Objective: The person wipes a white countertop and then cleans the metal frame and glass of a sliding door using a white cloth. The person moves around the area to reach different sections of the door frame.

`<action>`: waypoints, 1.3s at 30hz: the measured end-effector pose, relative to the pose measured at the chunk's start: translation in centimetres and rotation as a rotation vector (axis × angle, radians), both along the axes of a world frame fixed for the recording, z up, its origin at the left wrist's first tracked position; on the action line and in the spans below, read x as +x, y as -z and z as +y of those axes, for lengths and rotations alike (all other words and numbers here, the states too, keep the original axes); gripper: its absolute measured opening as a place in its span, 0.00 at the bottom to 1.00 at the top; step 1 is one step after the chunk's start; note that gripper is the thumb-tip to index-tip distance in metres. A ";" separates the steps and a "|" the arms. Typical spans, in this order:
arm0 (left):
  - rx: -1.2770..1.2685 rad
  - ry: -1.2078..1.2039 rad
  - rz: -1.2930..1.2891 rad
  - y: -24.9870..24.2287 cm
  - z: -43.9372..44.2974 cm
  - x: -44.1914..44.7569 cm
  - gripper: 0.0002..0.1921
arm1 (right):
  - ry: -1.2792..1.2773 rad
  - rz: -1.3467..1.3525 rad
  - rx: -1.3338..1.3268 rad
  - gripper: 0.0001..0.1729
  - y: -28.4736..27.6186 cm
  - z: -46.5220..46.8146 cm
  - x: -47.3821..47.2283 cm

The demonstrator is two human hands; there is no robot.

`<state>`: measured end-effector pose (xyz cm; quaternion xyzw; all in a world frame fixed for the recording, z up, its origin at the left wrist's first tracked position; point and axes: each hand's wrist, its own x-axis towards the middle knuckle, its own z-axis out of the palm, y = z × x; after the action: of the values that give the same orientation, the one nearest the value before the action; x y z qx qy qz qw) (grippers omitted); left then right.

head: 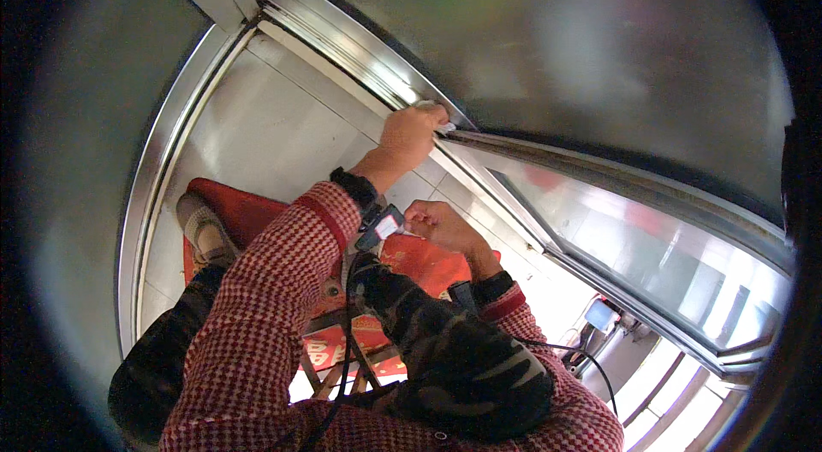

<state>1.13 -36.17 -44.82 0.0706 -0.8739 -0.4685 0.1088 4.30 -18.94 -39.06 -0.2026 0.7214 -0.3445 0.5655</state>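
Observation:
My left hand (410, 137) presses a crumpled white cloth or tissue (445, 128) against the metal sill of a door frame (392, 83). Most of the white piece is hidden under the fingers. Lower down, my right hand (444, 226) hovers over my knee with its fingers curled. A thin pale sliver shows beside those fingers, too small to tell whether it is held. At my left wrist sits a black device (383, 228) with a white label.
Glass panels in metal frames stand at left (83, 150) and above (546, 34). An angled framed glass panel (616, 240) slants away to the right. Below are floor tiles (282, 112), a red mat (424, 262) with writing, my shoe (204, 224) and a black cable (347, 336).

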 end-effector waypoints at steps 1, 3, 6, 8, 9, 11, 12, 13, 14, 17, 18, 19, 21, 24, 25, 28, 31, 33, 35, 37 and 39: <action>0.011 -0.019 0.073 -0.1 -0.5 0.1 0.08 | -0.031 -0.020 0.038 0.06 0.1 0.2 0.1; -0.023 -0.058 0.096 -0.3 -1.6 0.1 0.08 | 0.015 0.000 0.030 0.06 0.2 0.6 0.0; -0.027 -0.100 0.107 -1.0 -2.9 0.0 0.09 | -0.012 0.039 0.057 0.06 0.2 0.8 -0.1; -0.037 -0.199 0.019 -1.7 -2.7 -0.2 0.10 | -0.030 0.066 0.107 0.06 0.1 0.5 -0.2; -0.054 -0.091 0.031 -1.9 -2.4 -0.4 0.10 | -0.026 0.076 0.004 0.06 0.0 0.3 -0.2; -0.060 0.063 -0.115 -2.4 -0.6 -0.6 0.11 | -0.041 0.052 -0.036 0.07 -0.2 -0.1 -0.2; 0.001 0.064 -0.041 -2.5 0.3 -0.5 0.12 | -0.049 0.078 -0.036 0.08 -0.2 -0.1 -0.3; -0.052 -0.005 -0.005 -2.2 0.7 -0.5 0.10 | -0.064 0.077 0.003 0.08 -0.3 -0.2 -0.3; -0.081 -0.003 0.009 -1.8 0.8 -0.4 0.08 | -0.059 0.092 0.008 0.09 -0.3 -0.1 -0.4; -0.258 0.018 0.145 0.1 -1.5 -0.1 0.06 | -0.017 0.026 0.108 0.09 -0.2 0.5 -0.6; -0.254 0.018 0.116 0.8 -3.1 -0.1 0.06 | -0.021 0.065 0.098 0.09 -0.1 0.7 -0.5; -0.268 -0.005 0.161 1.2 -5.0 0.0 0.07 | -0.019 0.076 0.095 0.09 -0.1 1.0 -0.5; -0.331 -0.053 0.141 1.7 -9.7 0.2 0.09 | -0.036 0.100 0.107 0.09 0.1 1.5 -0.3; -0.386 -0.229 0.155 1.1 -17.3 0.2 0.14 | -0.057 0.103 0.123 0.08 0.5 1.8 0.0; -0.396 -0.321 0.068 0.8 -19.3 -0.1 0.14 | -0.071 0.108 0.134 0.08 0.6 1.8 0.0; -0.450 -0.409 0.090 0.5 -19.3 -0.5 0.12 | -0.078 0.112 0.122 0.08 0.8 1.5 -0.1; -0.246 -0.386 0.099 0.8 -12.7 -0.4 0.10 | -0.071 0.115 0.080 0.08 0.9 0.9 -0.4; -0.143 -0.277 0.223 0.9 -7.2 0.0 0.13 | -0.117 0.120 0.122 0.08 0.8 0.7 -0.5; -0.069 -0.102 0.077 1.1 -4.7 0.4 0.13 | -0.071 0.116 0.083 0.07 0.8 0.8 -0.5; -0.121 -0.108 0.175 1.5 -4.9 0.5 0.13 | -0.046 0.120 0.071 0.08 0.7 1.1 -0.4; -0.136 -0.013 0.243 1.7 -7.6 0.3 0.12 | -0.058 0.129 0.155 0.08 0.7 1.5 -0.3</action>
<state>1.43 -43.77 -46.55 0.0115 -0.8834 -0.4127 0.2216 4.04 -17.45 -39.75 -0.2006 0.7746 -0.2576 0.5416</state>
